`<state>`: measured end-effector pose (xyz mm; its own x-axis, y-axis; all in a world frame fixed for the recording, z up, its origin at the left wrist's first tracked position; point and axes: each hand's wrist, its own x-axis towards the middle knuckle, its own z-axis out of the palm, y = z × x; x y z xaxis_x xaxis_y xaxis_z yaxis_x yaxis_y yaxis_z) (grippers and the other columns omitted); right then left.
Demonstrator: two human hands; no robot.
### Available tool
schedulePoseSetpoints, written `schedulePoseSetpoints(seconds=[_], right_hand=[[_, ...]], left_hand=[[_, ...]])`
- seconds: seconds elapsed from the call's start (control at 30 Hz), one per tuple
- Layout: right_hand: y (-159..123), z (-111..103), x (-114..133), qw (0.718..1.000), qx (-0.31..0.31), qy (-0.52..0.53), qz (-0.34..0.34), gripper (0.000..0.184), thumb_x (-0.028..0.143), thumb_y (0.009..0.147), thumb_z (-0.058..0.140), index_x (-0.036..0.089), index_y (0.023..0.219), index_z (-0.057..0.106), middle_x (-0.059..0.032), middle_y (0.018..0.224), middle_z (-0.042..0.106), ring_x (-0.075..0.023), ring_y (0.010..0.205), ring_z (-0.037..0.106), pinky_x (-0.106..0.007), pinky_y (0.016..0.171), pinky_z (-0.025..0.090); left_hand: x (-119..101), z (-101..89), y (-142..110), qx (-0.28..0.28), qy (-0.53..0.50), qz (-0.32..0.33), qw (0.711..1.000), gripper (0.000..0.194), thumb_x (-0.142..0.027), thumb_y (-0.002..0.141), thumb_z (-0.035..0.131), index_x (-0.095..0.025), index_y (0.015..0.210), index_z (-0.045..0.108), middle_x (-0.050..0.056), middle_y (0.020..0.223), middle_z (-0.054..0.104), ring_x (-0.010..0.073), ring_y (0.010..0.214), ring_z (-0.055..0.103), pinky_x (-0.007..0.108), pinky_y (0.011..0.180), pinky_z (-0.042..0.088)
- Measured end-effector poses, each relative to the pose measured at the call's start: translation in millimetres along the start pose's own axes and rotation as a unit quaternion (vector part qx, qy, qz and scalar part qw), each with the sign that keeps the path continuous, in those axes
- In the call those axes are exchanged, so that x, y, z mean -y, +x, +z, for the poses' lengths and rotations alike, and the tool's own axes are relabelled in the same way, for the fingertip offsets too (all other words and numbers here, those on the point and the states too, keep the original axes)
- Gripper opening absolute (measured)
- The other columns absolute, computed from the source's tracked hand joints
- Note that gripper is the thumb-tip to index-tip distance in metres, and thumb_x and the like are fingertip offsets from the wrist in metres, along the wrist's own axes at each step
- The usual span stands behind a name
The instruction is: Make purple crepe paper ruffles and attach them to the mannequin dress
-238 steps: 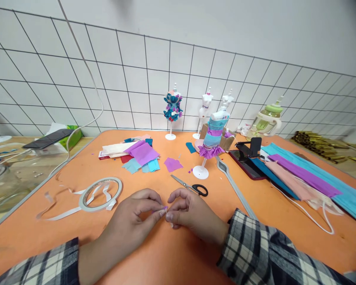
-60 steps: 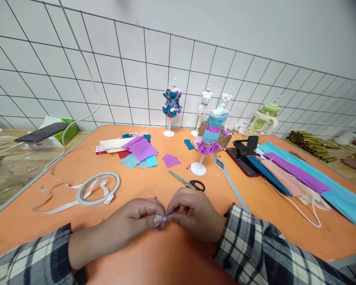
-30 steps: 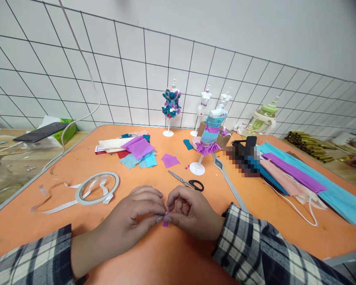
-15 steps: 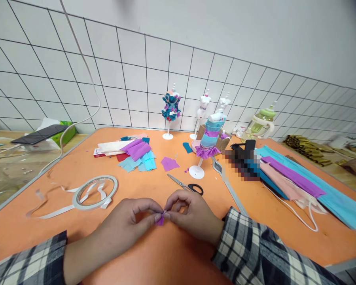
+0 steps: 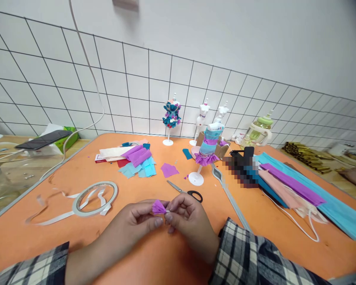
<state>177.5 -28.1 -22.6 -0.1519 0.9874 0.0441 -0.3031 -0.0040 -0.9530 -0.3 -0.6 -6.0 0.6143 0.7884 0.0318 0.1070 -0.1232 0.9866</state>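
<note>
A small purple crepe paper piece (image 5: 158, 207) is gathered into a fan, its narrow end pointing right. My right hand (image 5: 186, 215) pinches that narrow end between thumb and forefinger. Beside the flared edge, my left hand (image 5: 136, 219) has its thumb apart from its forefinger; the forefinger lies behind the paper and may be touching it. Scissors (image 5: 180, 189) with black handles lie just beyond my hands. Further off stands a small mannequin (image 5: 210, 147) in a blue and purple paper dress with a ruffled hem.
Left lies a tape roll (image 5: 115, 194) with loose strips. Behind it are stacked paper pieces (image 5: 139, 156) and a purple scrap (image 5: 169, 170). Another dressed mannequin (image 5: 171, 114) stands at the back. Right are a zipper strip (image 5: 233, 200), long coloured paper sheets (image 5: 302, 186) and a green-lidded bottle (image 5: 259, 128).
The purple paper has been lifted and turned so its flared end faces left and up. My left thumb has come away from it, while my right hand keeps its pinch. The view has tilted slightly upward.
</note>
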Motion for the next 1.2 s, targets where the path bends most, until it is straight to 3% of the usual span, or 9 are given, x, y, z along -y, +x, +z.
schedulePoseSetpoints(seconds=[0.2,0.33,0.43,0.6,0.7,0.8,0.93,1.1,1.2], right_hand=[[-1,2,-5,0.998,0.050,0.021,0.038,0.038,0.037,0.066,0.081,0.019,0.075,0.049,0.0015,0.075,0.058,-0.0093,0.064,0.055,-0.023,0.060,0.052],[-1,-3,0,0.998,0.046,0.002,0.046,0.043,0.031,0.067,0.078,0.023,0.097,0.049,0.0041,0.082,0.055,-0.0072,0.057,0.048,-0.017,0.045,0.042],[-1,-10,9,0.997,0.025,-0.057,0.046,0.042,0.036,0.075,0.068,0.024,0.111,0.050,0.0058,0.079,0.049,-0.0044,0.046,0.036,-0.016,0.038,0.031],[-5,-12,14,0.960,0.047,-0.271,-0.056,0.043,0.033,0.070,0.078,0.020,0.109,0.064,-0.0004,0.093,0.060,-0.0083,0.064,0.048,-0.020,0.053,0.038],[-7,-9,13,0.934,0.055,-0.338,-0.104,0.040,0.024,0.067,0.081,0.022,0.105,0.068,0.0009,0.089,0.065,-0.0101,0.069,0.053,-0.021,0.060,0.042],[-7,-8,13,0.927,0.053,-0.352,-0.117,0.027,0.022,0.070,0.080,0.022,0.095,0.071,0.0020,0.082,0.067,-0.0099,0.068,0.056,-0.022,0.065,0.044],[-5,-12,15,0.933,0.046,-0.339,-0.109,0.011,0.016,0.075,0.073,0.020,0.086,0.073,0.0027,0.073,0.066,-0.0088,0.064,0.057,-0.021,0.065,0.045],[-4,-14,17,0.936,0.057,-0.329,-0.115,0.004,0.016,0.079,0.067,0.018,0.081,0.070,0.0020,0.071,0.065,-0.0086,0.062,0.056,-0.019,0.060,0.045],[0,-21,22,0.920,0.089,-0.357,-0.131,0.022,0.025,0.081,0.068,0.018,0.102,0.067,-0.0015,0.086,0.066,-0.0119,0.073,0.059,-0.020,0.057,0.046]], left_hand=[[-2,-1.8,0,-0.068,-0.042,0.028,0.996,0.012,-0.035,0.078,0.073,-0.024,0.080,0.079,0.004,0.099,0.076,0.0223,0.092,0.069,0.031,0.084,0.055],[3,-4.9,-1,-0.123,-0.077,-0.019,0.989,0.014,-0.035,0.076,0.075,-0.024,0.084,0.076,0.005,0.106,0.076,0.0225,0.101,0.068,0.029,0.088,0.053],[4,-5.0,-1,-0.101,-0.071,-0.069,0.990,0.015,-0.035,0.074,0.075,-0.021,0.080,0.073,0.005,0.097,0.078,0.0227,0.097,0.070,0.030,0.086,0.053],[-4,2.9,-3,-0.057,0.077,-0.086,0.992,0.007,-0.028,0.073,0.069,-0.022,0.075,0.072,0.000,0.074,0.077,0.0188,0.072,0.070,0.026,0.070,0.053],[-7,4.1,-5,-0.066,0.181,-0.055,0.980,0.007,-0.024,0.072,0.067,-0.023,0.074,0.074,-0.002,0.076,0.077,0.0191,0.075,0.070,0.025,0.072,0.052],[-6,1.4,-6,-0.054,0.234,-0.040,0.970,0.010,-0.028,0.076,0.066,-0.025,0.078,0.076,-0.001,0.081,0.078,0.0202,0.079,0.071,0.025,0.073,0.052],[-3,-0.8,-4,-0.041,0.238,-0.019,0.970,0.014,-0.034,0.081,0.065,-0.028,0.085,0.078,-0.002,0.086,0.079,0.0197,0.080,0.071,0.024,0.076,0.052],[-5,0.6,-2,-0.052,0.198,-0.024,0.979,0.014,-0.035,0.079,0.066,-0.028,0.083,0.078,0.000,0.088,0.078,0.0206,0.085,0.070,0.026,0.078,0.051],[-4,-1.4,0,-0.055,0.152,-0.043,0.986,0.015,-0.037,0.079,0.066,-0.025,0.079,0.076,0.002,0.087,0.077,0.0213,0.086,0.069,0.029,0.081,0.050]])
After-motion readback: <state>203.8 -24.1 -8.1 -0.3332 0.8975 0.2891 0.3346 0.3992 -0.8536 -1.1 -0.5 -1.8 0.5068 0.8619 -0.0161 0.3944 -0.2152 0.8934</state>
